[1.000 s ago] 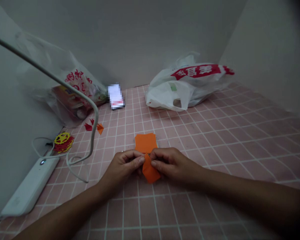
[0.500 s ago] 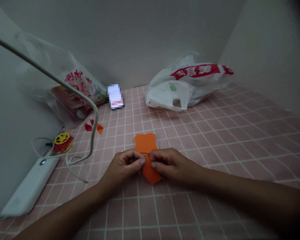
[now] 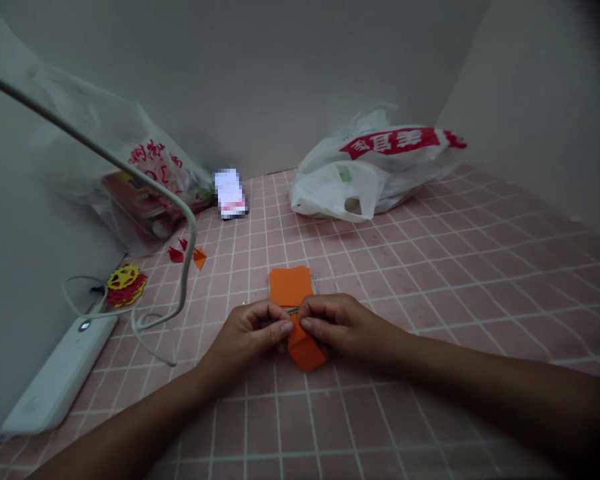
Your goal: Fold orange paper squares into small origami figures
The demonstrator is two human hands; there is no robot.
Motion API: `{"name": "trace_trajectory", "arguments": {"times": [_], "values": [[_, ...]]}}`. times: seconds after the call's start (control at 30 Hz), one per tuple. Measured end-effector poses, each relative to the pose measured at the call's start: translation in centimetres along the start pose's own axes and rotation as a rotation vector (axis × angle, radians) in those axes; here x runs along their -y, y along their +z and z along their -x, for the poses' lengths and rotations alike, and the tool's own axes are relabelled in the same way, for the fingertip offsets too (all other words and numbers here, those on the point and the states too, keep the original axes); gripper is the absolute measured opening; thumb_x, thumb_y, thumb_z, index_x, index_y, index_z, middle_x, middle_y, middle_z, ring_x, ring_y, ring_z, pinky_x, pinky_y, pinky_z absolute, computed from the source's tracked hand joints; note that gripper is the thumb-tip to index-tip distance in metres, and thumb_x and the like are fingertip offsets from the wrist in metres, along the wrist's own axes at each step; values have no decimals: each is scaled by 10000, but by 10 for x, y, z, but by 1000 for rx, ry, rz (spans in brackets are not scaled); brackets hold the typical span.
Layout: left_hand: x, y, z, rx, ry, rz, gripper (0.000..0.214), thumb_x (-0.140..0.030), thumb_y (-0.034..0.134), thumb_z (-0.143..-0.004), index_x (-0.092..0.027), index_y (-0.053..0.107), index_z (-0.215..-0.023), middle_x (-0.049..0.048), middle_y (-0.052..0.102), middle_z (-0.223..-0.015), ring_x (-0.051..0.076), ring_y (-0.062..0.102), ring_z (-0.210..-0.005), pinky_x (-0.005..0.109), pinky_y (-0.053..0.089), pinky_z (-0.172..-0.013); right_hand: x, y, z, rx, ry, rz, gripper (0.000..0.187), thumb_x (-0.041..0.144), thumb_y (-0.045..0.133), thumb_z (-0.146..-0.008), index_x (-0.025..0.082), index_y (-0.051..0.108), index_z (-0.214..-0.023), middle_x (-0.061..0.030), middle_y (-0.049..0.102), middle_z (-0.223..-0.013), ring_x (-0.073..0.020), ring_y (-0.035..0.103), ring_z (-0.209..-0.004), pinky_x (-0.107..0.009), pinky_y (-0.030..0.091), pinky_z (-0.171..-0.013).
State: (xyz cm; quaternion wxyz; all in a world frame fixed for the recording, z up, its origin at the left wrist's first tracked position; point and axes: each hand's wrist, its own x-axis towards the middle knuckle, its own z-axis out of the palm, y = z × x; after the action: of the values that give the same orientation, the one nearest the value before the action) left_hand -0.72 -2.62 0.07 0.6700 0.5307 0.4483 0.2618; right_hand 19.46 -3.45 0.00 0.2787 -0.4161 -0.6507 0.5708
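Between my hands is a small folded piece of orange paper [image 3: 306, 349], its upper end pinched from both sides and its wider end pointing toward me. My left hand [image 3: 257, 332] grips its left edge with thumb and forefinger. From the right, my right hand [image 3: 333, 325] pinches the paper near the same end. Just beyond the fingertips lies a stack of orange paper squares [image 3: 291, 285]. A thin dark edge shows between the stack and my fingers; I cannot tell what it is. My fingers hide part of the paper's upper end.
On the pink checked cloth [image 3: 410, 413] at left are small folded red and orange paper pieces [image 3: 199, 257], red and yellow discs [image 3: 126, 285], a white power bank [image 3: 63, 373] and a cable [image 3: 189, 267]. Farther back stand a lit phone [image 3: 231, 195] and plastic bags [image 3: 340, 190].
The folded paper's top has tipped down slightly and its lower end has shifted a little to the right. A crease across it shows more now. Both hands keep their pinch.
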Motion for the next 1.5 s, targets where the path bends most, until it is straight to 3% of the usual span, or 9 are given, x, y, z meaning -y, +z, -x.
{"name": "trace_trajectory", "arguments": {"times": [0.23, 0.47, 0.7, 0.93, 1.03, 1.17, 1.37, 1.5], "values": [[-2, 0, 1, 1, -3, -72, 176, -312, 690, -810, -160, 619, -754, -36, 580, -598, 90, 514, -545, 212, 408, -553, -3, 1, -1, 6, -42, 26, 151, 184, 499, -868, 162, 610, -768, -20, 627, -757, -141, 562, -691, -258, 433, -639], [1, 1, 0, -40, 24, -136, 196, -331, 677, -797, -169, 585, -736, -37, 565, -621, 84, 477, -526, 207, 374, -520, -1, 2, 0, 24, -34, -47, 195, 278, 534, -881, 165, 578, -729, 9, 552, -687, -116, 488, -628, -245, 391, -589], [-5, 5, 1, -35, 20, -104, 185, -318, 668, -800, -164, 576, -754, -36, 557, -615, 84, 490, -524, 206, 385, -515, -1, 4, -1, 55, -52, -36, 134, 156, 548, -834, 164, 574, -702, 22, 556, -672, -104, 493, -620, -235, 377, -588], [-4, 6, 4, -16, 92, -135, 225, -344, 626, -855, -161, 568, -736, -30, 555, -612, 88, 494, -538, 208, 388, -528, -1, 5, 1, 97, -38, -91, 131, 204, 565, -811, 170, 565, -684, 18, 557, -662, -113, 503, -617, -246, 380, -588], [-4, 4, 3, 16, 87, -127, 299, -402, 560, -908, -157, 577, -738, -20, 570, -607, 96, 513, -551, 217, 405, -552, -2, 6, 2, 23, 21, -142, 155, 252, 578, -798, 173, 550, -668, 6, 563, -670, -124, 510, -623, -251, 383, -580], [-4, 2, 3, 69, 31, -145, 265, -399, 617, -875, -153, 594, -777, -23, 580, -621, 94, 517, -548, 209, 396, -539, -2, 7, 1, -120, 49, -236, 164, 298, 610, -781, 172, 571, -684, 12, 547, -669, -121, 492, -614, -252, 379, -580], [-4, 3, 4, 95, 9, -176, 262, -376, 648, -830, -158, 567, -707, -27, 570, -561, 90, 497, -500, 205, 358, -506, -5, 8, -1, -44, 66, -388, 200, 357, 659, -783, 169, 596, -757, 10, 564, -706, -118, 494, -626, -258, 377, -603], [-3, 3, 3, 132, -8, -161, 282, -371, 662, -813, -165, 542, -663, -37, 544, -528, 83, 474, -467, 199, 330, -476, -5, 6, 0, -35, 48, -280, 209, 334, 667, -786, 160, 605, -688, 6, 553, -666, -115, 475, -618, -254, 356, -584]]}}
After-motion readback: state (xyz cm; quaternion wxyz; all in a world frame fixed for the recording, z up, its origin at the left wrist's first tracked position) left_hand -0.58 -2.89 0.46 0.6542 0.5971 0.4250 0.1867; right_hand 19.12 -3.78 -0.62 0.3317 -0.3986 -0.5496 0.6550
